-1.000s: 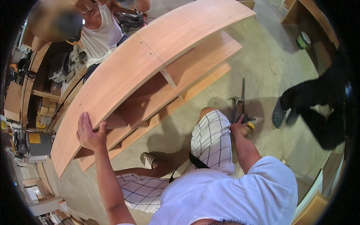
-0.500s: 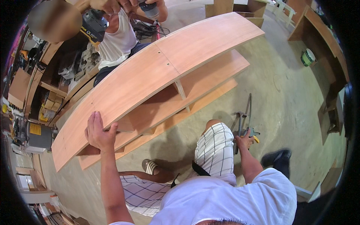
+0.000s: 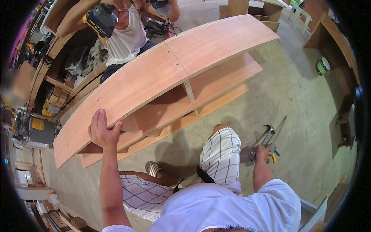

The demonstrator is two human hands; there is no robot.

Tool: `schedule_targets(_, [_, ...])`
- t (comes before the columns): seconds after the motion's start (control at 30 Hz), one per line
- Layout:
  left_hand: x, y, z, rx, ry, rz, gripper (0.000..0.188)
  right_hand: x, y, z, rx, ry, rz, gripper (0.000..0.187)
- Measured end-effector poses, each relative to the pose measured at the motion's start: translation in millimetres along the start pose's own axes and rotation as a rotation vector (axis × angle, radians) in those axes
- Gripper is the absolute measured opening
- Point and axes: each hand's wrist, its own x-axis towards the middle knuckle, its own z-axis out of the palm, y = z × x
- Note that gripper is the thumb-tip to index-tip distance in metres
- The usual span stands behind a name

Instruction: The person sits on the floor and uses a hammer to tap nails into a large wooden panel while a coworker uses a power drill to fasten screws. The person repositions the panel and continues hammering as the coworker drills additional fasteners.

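Nearest are one white T-shirt [image 3: 232,205], one pair of white checked shorts [image 3: 220,150] and one striped sandal [image 3: 153,170], the only one in sight. Off to the right, the right grip [image 3: 264,154] is closed, low over the floor [image 3: 301,100], around two tools side by side: one hammer [image 3: 266,136], its head pointing away, and one bar clamp [image 3: 274,149] with a long thin bar and a yellow handle. On the other side, the left grip [image 3: 104,135] is open, fingers laid straight on the wood and thumb spread near the front edge.

Beneath it is one long wooden unit [image 3: 147,85], set on the floor in front of the person and running from lower left to upper right. Three long boards show, one below another; the broad top one is smooth, pale pinkish plywood with visible grain, and the lowest is more orange. One joint line crosses the top near its middle, with two small dark fastener marks beside it, and a fainter line lies nearer the left end. One upright divider stands clearly between the boards; others, farther left, are too shadowed to count.

Beyond the unit is one co-worker [image 3: 125,44] in a white sleeveless top, both hands at the upper edge, with a black-and-yellow power tool [image 3: 101,21]. Farther right stand one green-and-white bucket [image 3: 322,66], two brown cabinets [image 3: 335,36] and one white stool [image 3: 301,15].
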Motion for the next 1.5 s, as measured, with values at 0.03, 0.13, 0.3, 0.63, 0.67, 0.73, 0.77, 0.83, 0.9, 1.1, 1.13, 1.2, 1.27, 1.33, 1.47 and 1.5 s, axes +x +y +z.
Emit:
schedule_targets(0.03, [0.4, 1.4, -0.8, -0.003, -0.003, -0.003, 0.089, 4.5, 5.3, -1.9, 0.003, 0.004, 0.029, 0.11])
schedule_targets(0.13, [-0.3, 2.0, -0.9, -0.001, -0.026, -0.014, 0.087, 14.0, 18.3, 2.1, 0.002, 0.011, 0.067, 0.111])
schedule_targets(0.3, [-6.7, -12.5, 1.2, 0.057, -0.105, 0.018, 0.071, 22.3, 35.9, 20.6, 0.029, -0.055, 0.003, 0.103])
schedule_targets(0.63, [-12.8, -34.1, 9.2, 0.002, -0.23, -0.055, 0.065, 28.4, 48.9, 35.6, 0.11, -0.069, -0.088, 0.083])
schedule_targets(0.67, [-13.7, -37.3, 11.7, -0.013, -0.214, -0.05, 0.066, 29.4, 52.4, 34.4, 0.109, -0.027, -0.123, 0.081])
schedule_targets(0.73, [-16.8, -42.9, 16.0, -0.023, -0.2, -0.044, 0.067, 30.0, 60.4, 30.6, 0.094, 0.0, -0.142, 0.075])
schedule_targets(0.77, [-17.8, -45.7, 16.9, -0.018, -0.202, -0.041, 0.067, 30.1, 63.7, 27.1, 0.076, 0.018, -0.162, 0.073])
schedule_targets(0.83, [-18.3, -47.9, 18.5, -0.019, -0.194, -0.025, 0.067, 31.1, 65.6, 21.4, 0.051, -0.013, -0.145, 0.068])
schedule_targets(0.9, [-16.3, -46.4, 19.1, -0.028, -0.181, 0.004, 0.067, 32.1, 63.6, 16.1, 0.032, -0.092, -0.076, 0.063])
schedule_targets(1.1, [-6.3, -31.5, 16.5, -0.088, -0.24, 0.007, 0.068, 17.6, 86.7, 19.6, -0.095, 0.018, -0.252, 0.067])
schedule_targets(1.13, [-5.5, -29.8, 16.4, -0.089, -0.251, -0.005, 0.068, 14.1, 97.9, 21.5, -0.054, 0.036, -0.284, 0.067])
schedule_targets(1.2, [-5.6, -28.0, 16.2, -0.11, -0.273, -0.031, 0.069, 7.0, 120.6, 25.8, -0.016, 0.033, -0.302, 0.068])
schedule_targets(1.27, [-5.0, -27.5, 16.9, -0.06, -0.296, -0.026, 0.07, 1.0, 141.9, 25.6, -0.055, -0.028, -0.255, 0.068])
schedule_targets(1.33, [-4.7, -28.2, 18.7, -0.05, -0.3, -0.01, 0.07, -4.7, 154.5, 25.7, -0.091, -0.052, -0.246, 0.067])
schedule_targets(1.47, [-0.4, -27.0, 17.7, -0.066, -0.295, 0.019, 0.069, -2.0, 155.6, 22.9, -0.089, -0.02, -0.27, 0.062])
schedule_targets(1.5, [2.5, -24.6, 16.0, -0.088, -0.293, 0.019, 0.069, 2.4, 152.8, 21.5, -0.086, -0.021, -0.244, 0.061])
